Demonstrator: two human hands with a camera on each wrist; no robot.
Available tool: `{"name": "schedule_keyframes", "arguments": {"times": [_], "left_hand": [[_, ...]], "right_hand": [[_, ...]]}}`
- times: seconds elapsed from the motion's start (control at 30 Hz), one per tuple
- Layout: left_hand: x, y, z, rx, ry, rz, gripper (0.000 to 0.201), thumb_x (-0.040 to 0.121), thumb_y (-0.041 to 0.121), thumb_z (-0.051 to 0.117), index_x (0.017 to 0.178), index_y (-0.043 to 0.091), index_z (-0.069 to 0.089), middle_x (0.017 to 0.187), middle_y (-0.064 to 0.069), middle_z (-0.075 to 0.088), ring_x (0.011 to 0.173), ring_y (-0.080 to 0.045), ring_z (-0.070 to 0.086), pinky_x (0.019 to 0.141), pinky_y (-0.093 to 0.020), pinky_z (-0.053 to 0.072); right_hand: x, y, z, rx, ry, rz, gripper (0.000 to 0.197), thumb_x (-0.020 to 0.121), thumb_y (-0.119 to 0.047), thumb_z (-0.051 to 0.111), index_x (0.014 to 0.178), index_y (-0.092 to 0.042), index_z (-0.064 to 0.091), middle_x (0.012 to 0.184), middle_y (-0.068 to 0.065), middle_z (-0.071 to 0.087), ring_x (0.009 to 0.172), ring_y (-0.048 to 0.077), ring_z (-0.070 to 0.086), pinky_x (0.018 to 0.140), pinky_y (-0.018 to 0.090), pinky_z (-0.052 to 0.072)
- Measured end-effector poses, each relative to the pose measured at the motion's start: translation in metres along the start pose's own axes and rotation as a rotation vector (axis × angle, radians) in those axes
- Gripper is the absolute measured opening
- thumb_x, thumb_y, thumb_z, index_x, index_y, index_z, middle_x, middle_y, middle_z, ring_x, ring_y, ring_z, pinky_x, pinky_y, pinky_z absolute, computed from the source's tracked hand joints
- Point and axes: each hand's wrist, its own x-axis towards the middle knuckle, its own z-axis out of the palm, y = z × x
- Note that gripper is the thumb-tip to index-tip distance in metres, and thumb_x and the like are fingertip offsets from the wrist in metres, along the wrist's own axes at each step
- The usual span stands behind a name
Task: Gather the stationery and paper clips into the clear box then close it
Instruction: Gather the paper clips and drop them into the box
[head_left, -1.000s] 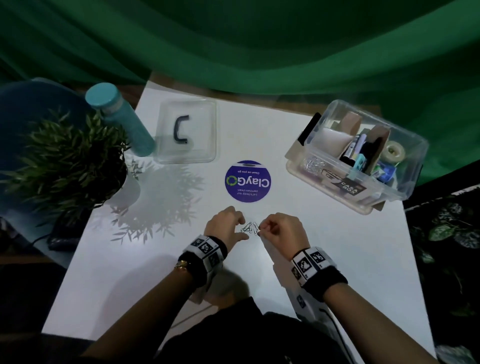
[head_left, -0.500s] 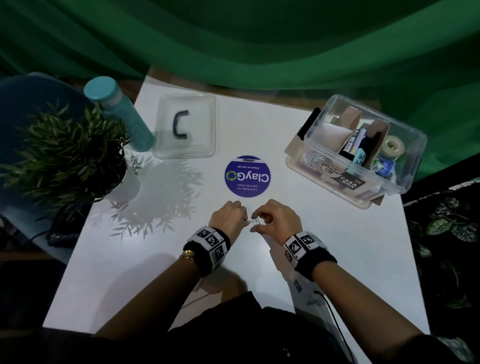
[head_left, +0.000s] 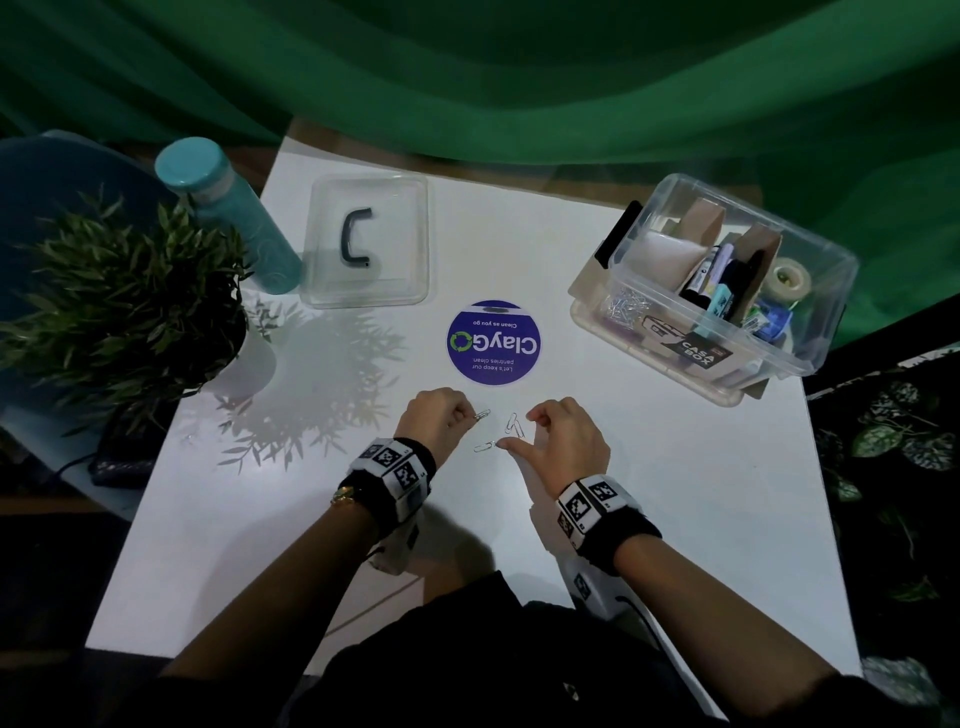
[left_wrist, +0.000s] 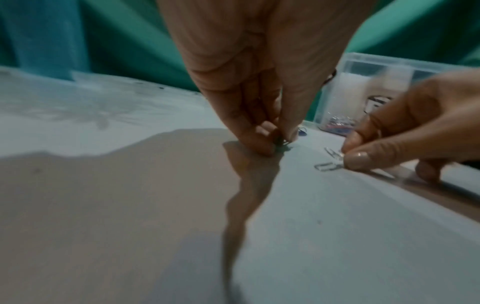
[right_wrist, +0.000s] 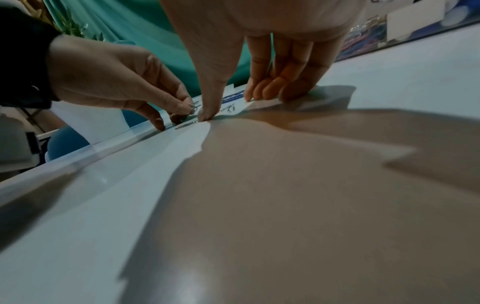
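Three silver paper clips lie on the white table (head_left: 675, 493) just in front of me. My left hand (head_left: 470, 415) pinches one paper clip (head_left: 482, 415) between thumb and fingertips, low over the table; the pinch (left_wrist: 279, 142) shows in the left wrist view. My right hand (head_left: 517, 430) is spread, its thumb (head_left: 506, 443) pressing on a second clip (head_left: 485, 447). The third clip (head_left: 514, 423) lies loose between that thumb and forefinger. The clear box (head_left: 810, 332), without its lid, stands at the far right holding markers, tape, cards and a heap of clips.
The box's clear lid (head_left: 322, 244) with a black handle lies at the far left centre. A teal bottle (head_left: 228, 213) and a potted plant (head_left: 119, 306) stand on the left. A round purple sticker (head_left: 493, 343) sits mid-table. Green cloth hangs behind.
Both hands were huddled together over the clips; now they have drawn apart. The clips lie separated, the left hand keeps one pinched, and the right hand's fingers have spread.
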Motion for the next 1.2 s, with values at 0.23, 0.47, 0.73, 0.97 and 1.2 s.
{"name": "schedule_keyframes", "arguments": {"times": [0.23, 0.47, 0.73, 0.97, 1.2], "left_hand": [[0.0, -0.01, -0.007, -0.158, 0.07, 0.007, 0.002, 0.08, 0.009, 0.069, 0.081, 0.008, 0.071, 0.069, 0.004, 0.061, 0.069, -0.014, 0.057, 0.061, -0.007, 0.036], [0.027, 0.048, -0.039, -0.249, 0.185, 0.169, 0.003, 0.08, 0.008, 0.068, 0.081, 0.008, 0.07, 0.077, -0.001, 0.067, 0.074, -0.015, 0.058, 0.063, -0.009, 0.042], [0.086, 0.141, -0.068, -0.057, 0.287, 0.468, 0.008, 0.085, 0.024, 0.064, 0.088, 0.02, 0.071, 0.085, 0.004, 0.069, 0.085, -0.014, 0.058, 0.075, -0.033, 0.049], [0.113, 0.197, -0.051, -0.009, 0.3, 0.541, 0.009, 0.083, 0.021, 0.067, 0.091, 0.021, 0.065, 0.085, 0.004, 0.069, 0.086, -0.017, 0.058, 0.071, -0.031, 0.048], [0.138, 0.206, -0.036, 0.298, 0.109, 0.461, 0.013, 0.088, 0.025, 0.061, 0.093, 0.02, 0.072, 0.099, -0.005, 0.062, 0.094, -0.024, 0.056, 0.071, -0.03, 0.043]], "right_hand": [[0.012, 0.014, -0.003, -0.011, -0.061, -0.454, 0.023, 0.082, -0.038, 0.066, 0.105, -0.034, 0.07, 0.105, -0.005, 0.059, 0.092, 0.016, 0.061, 0.068, 0.031, 0.053], [0.022, 0.059, -0.017, -0.142, -0.015, -0.735, 0.014, 0.083, -0.026, 0.065, 0.094, -0.028, 0.073, 0.099, 0.005, 0.068, 0.077, 0.025, 0.063, 0.056, 0.031, 0.052], [0.015, 0.074, -0.04, 0.11, -0.029, -0.316, 0.01, 0.076, -0.036, 0.072, 0.079, -0.028, 0.077, 0.086, -0.011, 0.061, 0.078, 0.006, 0.06, 0.063, 0.022, 0.043], [0.015, 0.091, -0.053, -0.011, 0.009, -0.327, 0.013, 0.087, -0.032, 0.056, 0.08, -0.029, 0.066, 0.088, -0.014, 0.06, 0.08, 0.006, 0.06, 0.061, 0.022, 0.046], [0.017, 0.075, -0.075, 0.142, 0.172, -0.242, 0.01, 0.092, -0.015, 0.051, 0.085, -0.017, 0.057, 0.083, -0.01, 0.057, 0.067, 0.002, 0.048, 0.061, 0.02, 0.04]]}}
